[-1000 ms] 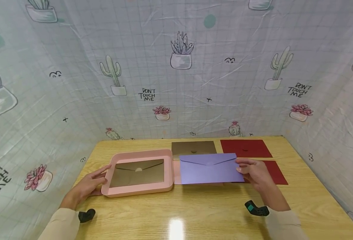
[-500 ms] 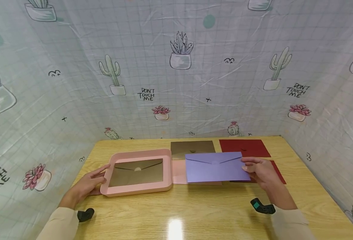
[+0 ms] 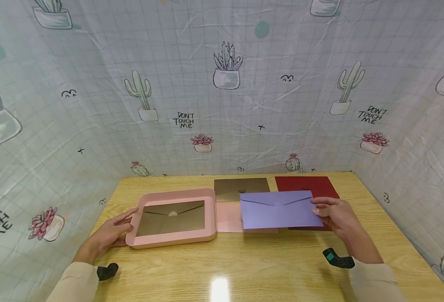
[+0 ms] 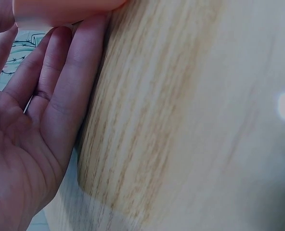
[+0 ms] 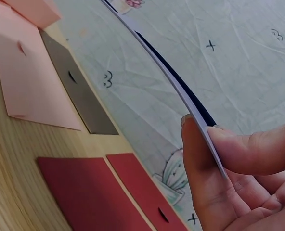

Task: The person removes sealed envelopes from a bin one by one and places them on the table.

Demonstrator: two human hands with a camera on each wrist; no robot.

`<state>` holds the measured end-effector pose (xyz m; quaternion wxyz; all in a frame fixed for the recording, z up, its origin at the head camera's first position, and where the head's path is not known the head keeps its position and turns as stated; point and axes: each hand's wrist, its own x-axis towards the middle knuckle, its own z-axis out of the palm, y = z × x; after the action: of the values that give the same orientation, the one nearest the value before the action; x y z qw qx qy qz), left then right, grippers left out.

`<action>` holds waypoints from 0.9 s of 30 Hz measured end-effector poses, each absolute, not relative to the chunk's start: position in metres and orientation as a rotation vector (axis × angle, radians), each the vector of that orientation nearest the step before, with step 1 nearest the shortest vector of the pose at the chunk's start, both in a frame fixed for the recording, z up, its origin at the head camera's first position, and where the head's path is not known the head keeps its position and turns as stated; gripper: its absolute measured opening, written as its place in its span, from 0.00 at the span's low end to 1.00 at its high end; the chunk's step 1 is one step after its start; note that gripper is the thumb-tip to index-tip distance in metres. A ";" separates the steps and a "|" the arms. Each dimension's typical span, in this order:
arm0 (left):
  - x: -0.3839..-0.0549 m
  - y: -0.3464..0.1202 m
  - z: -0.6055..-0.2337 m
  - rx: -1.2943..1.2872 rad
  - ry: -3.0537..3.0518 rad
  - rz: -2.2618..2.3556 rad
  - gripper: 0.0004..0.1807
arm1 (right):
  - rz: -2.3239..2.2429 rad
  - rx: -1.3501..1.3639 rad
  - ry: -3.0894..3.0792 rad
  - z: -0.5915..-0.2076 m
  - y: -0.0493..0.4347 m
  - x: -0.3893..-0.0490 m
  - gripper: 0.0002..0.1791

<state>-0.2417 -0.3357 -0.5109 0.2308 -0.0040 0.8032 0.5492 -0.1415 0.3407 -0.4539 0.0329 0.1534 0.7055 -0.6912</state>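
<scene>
My right hand [image 3: 336, 216] pinches a lilac envelope [image 3: 278, 212] by its right edge, thumb on the flap face and fingers behind. In the right wrist view the envelope [image 5: 174, 82] appears edge-on, held up above the red envelopes. My left hand [image 3: 110, 230] touches the left side of a pink tray [image 3: 169, 241] with fairly straight fingers. Inside the tray lies a bronze-brown envelope [image 3: 172, 222], flap up. From the left wrist view, the fingers [image 4: 60, 72] reach the underside edge of the tray [image 4: 60, 12].
Right of the tray lies a pink envelope [image 3: 227, 218], partly covered by the lilac one. Behind it is another brown envelope [image 3: 237, 186]. Two red envelopes, a far one [image 3: 305, 182] and a near one [image 5: 84, 187], lie on the wooden table [image 3: 169, 272]. A patterned curtain [image 3: 222, 109] stands behind.
My right hand has carried the lilac envelope to the right, over the near red envelope, showing more of the pink one. The left hand and the tray stay in place.
</scene>
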 end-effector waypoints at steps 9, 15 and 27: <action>-0.240 -0.336 -0.515 -0.015 2.213 1.506 0.46 | -2.144 0.479 2.153 -0.453 0.353 -0.137 0.18; -0.242 -0.336 -0.515 -0.006 2.215 1.503 0.46 | -2.168 0.489 2.116 -0.453 0.363 -0.135 0.19; -0.242 -0.337 -0.515 -0.004 2.218 1.507 0.46 | -2.214 0.458 2.061 -0.453 0.382 -0.129 0.20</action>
<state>-0.2424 -0.3373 -0.5149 0.2280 -0.0014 0.8054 0.5472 -0.1292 0.3817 -0.4526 0.0412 0.1495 0.6730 -0.7232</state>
